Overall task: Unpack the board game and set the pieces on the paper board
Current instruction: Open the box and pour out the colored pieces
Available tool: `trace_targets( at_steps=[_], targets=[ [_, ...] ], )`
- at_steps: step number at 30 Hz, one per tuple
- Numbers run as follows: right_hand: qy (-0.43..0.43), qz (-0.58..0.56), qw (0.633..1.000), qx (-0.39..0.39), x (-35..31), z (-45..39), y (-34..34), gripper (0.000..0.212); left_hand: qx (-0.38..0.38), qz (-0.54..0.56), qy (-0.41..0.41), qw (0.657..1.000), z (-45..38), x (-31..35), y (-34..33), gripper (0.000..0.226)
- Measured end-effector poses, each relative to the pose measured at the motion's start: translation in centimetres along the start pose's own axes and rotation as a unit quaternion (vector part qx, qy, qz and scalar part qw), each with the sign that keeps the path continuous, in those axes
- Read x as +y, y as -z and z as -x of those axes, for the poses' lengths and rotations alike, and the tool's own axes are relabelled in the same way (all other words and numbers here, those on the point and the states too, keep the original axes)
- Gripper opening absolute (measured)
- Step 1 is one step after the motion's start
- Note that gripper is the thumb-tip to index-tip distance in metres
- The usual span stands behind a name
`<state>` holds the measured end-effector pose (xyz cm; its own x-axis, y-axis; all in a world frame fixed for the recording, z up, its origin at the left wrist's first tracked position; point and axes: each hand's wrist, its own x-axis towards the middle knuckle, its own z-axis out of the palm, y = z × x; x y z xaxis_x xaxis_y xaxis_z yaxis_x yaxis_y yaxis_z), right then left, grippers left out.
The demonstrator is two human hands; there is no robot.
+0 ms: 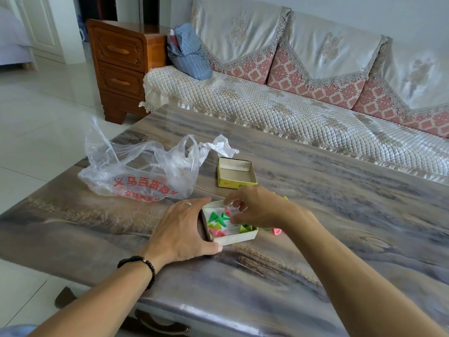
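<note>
A small open white box (239,237) sits on the table and holds several green, yellow and pink cone pieces (217,218) on a folded printed paper (235,226). My left hand (184,227) holds the box's left side, thumb at the near corner. Over the box's right half, my right hand (255,207) reaches in with curled fingers, thumb on the paper; what the fingertips pinch is hidden. A pink piece (277,231) and green ones lie on the table beside the box, partly hidden by my right wrist. The empty yellow box lid (237,183) lies upside down just beyond.
A crumpled clear plastic bag (136,171) with red print lies at the left on the marble-patterned table (340,215). Crumpled white paper (222,145) lies behind the lid. A sofa (291,105) runs along the far side, a wooden drawer cabinet (121,66) beside it.
</note>
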<state>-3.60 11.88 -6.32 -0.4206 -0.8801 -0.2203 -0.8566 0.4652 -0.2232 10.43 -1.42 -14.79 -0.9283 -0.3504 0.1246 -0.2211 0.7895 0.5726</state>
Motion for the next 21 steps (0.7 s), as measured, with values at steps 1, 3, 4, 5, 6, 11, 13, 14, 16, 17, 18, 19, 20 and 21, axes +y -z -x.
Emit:
trace_targets(
  at_steps=[1,3,4,5,6,11,13,14,16,17,18,19,20,21],
  targets=[
    [0.003,0.019,1.0,-0.019,-0.4,-0.4,-0.5,0.045,0.0,0.0,0.002,1.0,0.0,0.0,0.0,0.109],
    [0.01,0.034,0.998,-0.043,-0.9,-0.9,-1.3,0.052,0.001,-0.002,0.003,1.0,0.1,0.1,0.0,0.11],
    [0.013,0.03,0.998,-0.048,-1.0,-1.0,-1.5,0.052,0.003,-0.002,0.0,1.0,0.1,0.2,0.1,0.108],
    [0.019,0.026,0.998,-0.046,-1.2,-1.2,-1.6,0.051,0.005,-0.002,-0.002,1.0,0.1,0.2,0.1,0.106],
    [0.024,0.028,0.999,-0.04,-1.3,-1.3,-1.7,0.049,0.006,-0.003,-0.004,1.0,0.1,0.4,0.2,0.104],
    [0.033,0.042,0.999,0.009,-2.1,-2.0,-2.7,0.035,0.014,-0.007,-0.004,1.0,0.2,0.4,0.3,0.105],
    [0.026,0.029,0.999,0.014,-1.9,-2.0,-2.8,0.033,0.013,-0.009,-0.007,1.0,0.3,0.5,0.4,0.103],
    [0.022,0.021,0.999,0.015,-1.6,-2.0,-2.7,0.031,0.014,-0.01,-0.009,1.0,0.2,0.5,0.4,0.102],
    [0.011,-0.014,1.0,0.018,-1.1,-2.0,-2.5,0.027,0.013,-0.014,-0.009,1.0,0.2,0.5,0.4,0.102],
    [0.001,-0.039,0.999,0.022,-0.8,-2.0,-2.4,0.025,0.009,-0.014,-0.005,1.0,0.2,0.5,0.3,0.103],
    [-0.013,-0.066,0.997,0.031,-0.6,-1.9,-2.3,0.024,0.006,-0.013,-0.001,1.0,0.2,0.4,0.2,0.104],
    [-0.029,-0.096,0.994,0.043,-0.4,-1.8,-2.1,0.025,0.005,-0.011,0.001,1.0,0.2,0.3,0.2,0.104],
    [-0.045,-0.131,0.989,0.057,-0.2,-1.6,-1.7,0.026,0.007,-0.009,0.0,1.0,0.2,0.4,0.2,0.103],
    [-0.057,-0.167,0.982,0.07,0.1,-1.3,-1.3,0.028,0.01,-0.006,-0.004,1.0,0.2,0.4,0.2,0.102]
  ],
)
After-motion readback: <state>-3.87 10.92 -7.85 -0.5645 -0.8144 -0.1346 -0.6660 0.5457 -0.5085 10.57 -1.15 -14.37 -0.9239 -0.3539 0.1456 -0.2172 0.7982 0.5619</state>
